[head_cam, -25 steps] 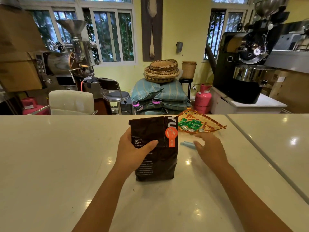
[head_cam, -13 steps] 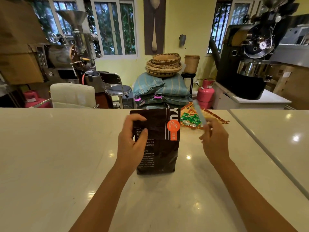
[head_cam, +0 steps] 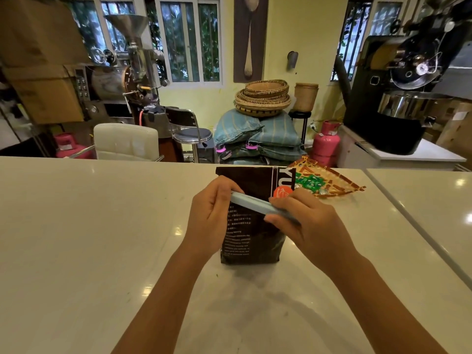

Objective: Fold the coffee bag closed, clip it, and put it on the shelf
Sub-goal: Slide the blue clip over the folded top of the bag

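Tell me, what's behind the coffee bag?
Behind the coffee bag, on the counter, sits a woven tray with green packets. The bag hides the tray's near-left part.

Yellow wall, barred windows, glossy white counter.

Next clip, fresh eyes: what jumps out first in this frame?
Dead centre, a dark coffee bag stands upright on the white counter, and in front of it the left hand and right hand hold a pale blue bag clip by its two ends. Behind the bag to the right lies a woven tray of green packets; a black coffee roaster looms at the far right.
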